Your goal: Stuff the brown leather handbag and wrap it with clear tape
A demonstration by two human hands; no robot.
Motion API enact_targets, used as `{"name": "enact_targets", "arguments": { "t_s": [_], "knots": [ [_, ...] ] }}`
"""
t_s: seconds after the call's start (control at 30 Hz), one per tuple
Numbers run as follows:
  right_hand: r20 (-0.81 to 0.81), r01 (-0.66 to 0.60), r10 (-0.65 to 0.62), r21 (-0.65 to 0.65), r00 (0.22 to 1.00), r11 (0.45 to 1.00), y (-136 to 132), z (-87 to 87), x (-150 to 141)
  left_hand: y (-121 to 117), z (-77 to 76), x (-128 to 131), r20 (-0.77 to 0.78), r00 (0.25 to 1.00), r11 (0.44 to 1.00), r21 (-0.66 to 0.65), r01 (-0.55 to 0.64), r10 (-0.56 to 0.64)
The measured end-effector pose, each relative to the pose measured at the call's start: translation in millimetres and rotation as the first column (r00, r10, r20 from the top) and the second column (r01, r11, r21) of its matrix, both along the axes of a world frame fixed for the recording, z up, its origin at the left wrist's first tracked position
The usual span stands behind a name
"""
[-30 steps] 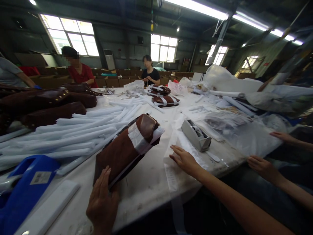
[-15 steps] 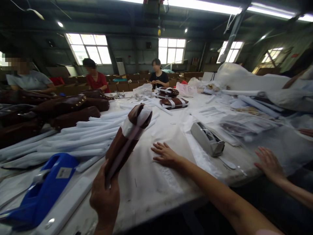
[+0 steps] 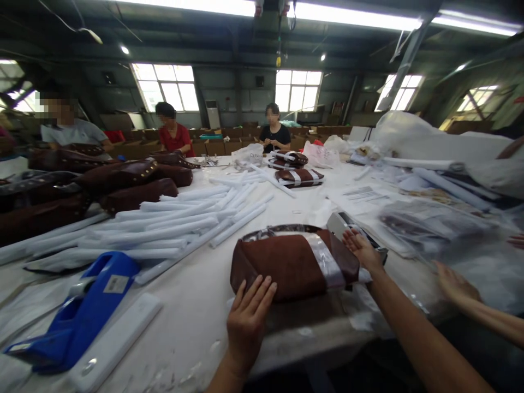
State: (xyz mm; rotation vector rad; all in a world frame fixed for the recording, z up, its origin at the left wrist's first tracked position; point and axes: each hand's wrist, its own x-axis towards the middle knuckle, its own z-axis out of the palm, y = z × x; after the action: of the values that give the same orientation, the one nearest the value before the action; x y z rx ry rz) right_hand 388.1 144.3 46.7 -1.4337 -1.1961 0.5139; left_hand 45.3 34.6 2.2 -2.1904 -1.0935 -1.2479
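A brown leather bag (image 3: 286,262), wrapped near its right end with a band of whitish tape, is in front of me at the table's near side. My left hand (image 3: 250,311) grips its lower left corner, fingers laid over the leather and thumb hidden. At the bag's right end is my right hand (image 3: 362,252), fingers stretched out; whether it touches the leather I cannot tell. Just behind that hand stands a grey tape dispenser (image 3: 339,222), partly covered.
White rolled tubes (image 3: 180,224) are heaped left of the bag. A blue tape dispenser (image 3: 92,305) sits beside a white bar (image 3: 118,338). Brown bags (image 3: 135,194) pile up far left; taped ones (image 3: 301,177) lie ahead. Another person's hand (image 3: 456,284) is at right, near plastic wrapping (image 3: 434,218).
The bag, held up on end in my left hand before, now lies lengthwise across the table front. My right hand has moved from the tabletop to the bag's right end.
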Motion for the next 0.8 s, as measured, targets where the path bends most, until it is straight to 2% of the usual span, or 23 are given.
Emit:
{"name": "enact_targets", "arguments": {
  "t_s": [0.07,0.1,0.13,0.2,0.23,0.27,0.3,0.33,0.4,0.43,0.53,0.6,0.67,0.8],
  "knots": [
    [0.023,0.053,-0.053,-0.012,0.998,0.999,-7,14.6,13,-6,-11.9,7,-0.04,0.999,0.999,-0.038,0.009,-0.01],
    [0.078,0.055,-0.053,-0.027,0.996,0.998,-9,21.7,10,-9,-15.8,10,-0.053,0.999,0.999,-0.046,0.008,-0.01],
    [0.159,0.023,-0.016,-0.042,0.987,0.999,-9,28.1,0,-10,-18.1,12,-0.062,0.998,0.999,-0.049,0.005,-0.008],
    [0.351,-0.156,0.171,-0.072,0.92,0.985,-4,37.5,-34,-12,-18.9,13,-0.07,0.998,0.999,-0.053,-0.005,0.001],
    [0.424,-0.313,0.317,-0.081,0.848,0.946,3,40.0,-56,-13,-18.0,13,-0.07,0.998,0.999,-0.052,-0.008,0.004],
    [0.504,-0.457,0.436,-0.09,0.745,0.885,12,40.9,-79,-13,-16.8,13,-0.072,0.997,0.999,-0.047,-0.007,0.004],
    [0.597,-0.543,0.503,-0.131,0.625,0.83,24,40.3,-102,-12,-15.6,13,-0.072,0.997,0.999,-0.041,-0.006,0.003],
    [0.667,-0.574,0.534,-0.19,0.519,0.796,37,38.6,-122,-12,-14.7,13,-0.073,0.997,0.999,-0.034,-0.005,0.003],
    [0.717,-0.576,0.563,-0.274,0.412,0.77,64,33.9,-153,-11,-13.9,13,-0.073,0.997,1.0,-0.015,-0.003,0.002],
    [0.724,-0.563,0.574,-0.308,0.384,0.766,76,31.6,-164,-11,-14.2,13,-0.072,0.997,1.0,-0.008,-0.005,0.004],
    [0.726,-0.542,0.621,-0.407,0.297,0.735,100,28.0,-178,-10,-16.3,13,-0.059,0.998,1.0,0.009,-0.012,0.012],
    [0.722,-0.526,0.652,-0.47,0.234,0.709,103,27.9,-177,-10,-17.8,13,-0.044,0.999,1.0,0.013,-0.017,0.018],
    [0.723,-0.484,0.663,-0.516,0.196,0.706,101,28.4,-169,-10,-18.8,13,-0.042,0.999,1.0,0.007,-0.017,0.017],
    [0.749,-0.278,0.628,-0.57,0.211,0.773,93,26.9,-146,-10,-19.6,13,-0.035,0.999,1.0,-0.008,-0.005,0.005]
  ]
}}
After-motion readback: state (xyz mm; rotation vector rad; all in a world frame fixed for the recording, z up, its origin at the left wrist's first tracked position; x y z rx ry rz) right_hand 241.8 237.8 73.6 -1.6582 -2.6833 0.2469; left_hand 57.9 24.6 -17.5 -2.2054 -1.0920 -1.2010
